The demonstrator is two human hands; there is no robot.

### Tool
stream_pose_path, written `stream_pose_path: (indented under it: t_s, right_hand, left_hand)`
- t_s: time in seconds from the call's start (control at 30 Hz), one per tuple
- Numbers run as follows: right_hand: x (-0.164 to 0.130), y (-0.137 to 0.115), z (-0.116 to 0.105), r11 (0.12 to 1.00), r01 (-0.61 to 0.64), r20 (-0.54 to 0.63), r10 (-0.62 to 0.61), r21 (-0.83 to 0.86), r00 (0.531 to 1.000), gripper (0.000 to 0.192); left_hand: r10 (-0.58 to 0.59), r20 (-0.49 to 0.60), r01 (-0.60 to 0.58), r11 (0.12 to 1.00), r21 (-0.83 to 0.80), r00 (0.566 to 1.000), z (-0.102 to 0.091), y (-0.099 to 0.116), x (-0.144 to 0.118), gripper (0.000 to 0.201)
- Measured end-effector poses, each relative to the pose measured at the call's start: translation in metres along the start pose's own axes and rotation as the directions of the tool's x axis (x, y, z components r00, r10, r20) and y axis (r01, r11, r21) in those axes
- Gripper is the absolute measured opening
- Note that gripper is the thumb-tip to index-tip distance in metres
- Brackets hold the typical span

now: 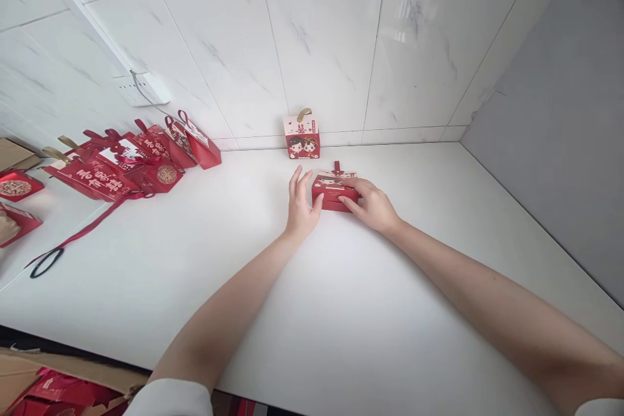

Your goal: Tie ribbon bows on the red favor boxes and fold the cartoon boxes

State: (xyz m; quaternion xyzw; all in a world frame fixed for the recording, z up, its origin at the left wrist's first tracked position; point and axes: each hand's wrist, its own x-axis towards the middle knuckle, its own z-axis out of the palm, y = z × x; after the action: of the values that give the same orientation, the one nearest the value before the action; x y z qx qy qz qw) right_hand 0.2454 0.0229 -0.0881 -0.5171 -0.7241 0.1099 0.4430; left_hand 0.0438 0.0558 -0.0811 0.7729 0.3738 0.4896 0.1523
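Note:
A small red gift box [327, 194] printed with cartoon figures lies on the white table in front of me, its ribbon loop pointing toward the wall. My right hand [375, 207] grips its right side, fingers over the top and thumb along the front edge. At the box's left end is my left hand [303, 207], fingers stretched and apart; its thumb is close to the corner, and I cannot tell whether it touches. Just behind, against the wall, a second gift box [303, 146] with a gold ribbon handle and a cartoon couple stands upright.
Several red gift boxes [156, 151] with ribbon handles stand in a cluster at the left. A dark red ribbon [97, 221] and a black ring [46, 263] lie nearer. At the left edge another person's hand [6, 227] touches a red box. An open carton [73, 364] sits below the table edge.

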Motion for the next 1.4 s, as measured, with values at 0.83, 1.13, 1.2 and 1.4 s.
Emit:
stream_pose_path:
  t_s: [0.83, 1.13, 1.2, 1.4]
  right_hand:
    - [0.005, 0.024, -0.002, 0.992, -0.127, 0.127, 0.127, -0.005, 0.984, 0.054]
    - [0.004, 0.026, 0.007, 0.97, -0.215, 0.11, 0.202, 0.116, 0.973, 0.071]
    - [0.005, 0.027, 0.007, 0.953, -0.259, 0.11, 0.244, 0.159, 0.964, 0.064]
    - [0.008, 0.026, 0.005, 0.931, -0.306, 0.089, 0.294, 0.198, 0.952, 0.027]
  left_hand:
    - [-0.24, 0.237, 0.222, 0.97, 0.101, 0.941, 0.002, -0.029, 0.005, 0.063]
    - [-0.415, 0.159, 0.417, 0.908, 0.023, 0.896, 0.0, -0.029, 0.008, 0.014]
    - [-0.415, 0.157, 0.416, 0.909, 0.028, 0.896, 0.0, -0.028, 0.009, 0.016]
    - [-0.407, 0.182, 0.402, 0.913, 0.064, 0.895, 0.003, -0.028, 0.01, 0.022]
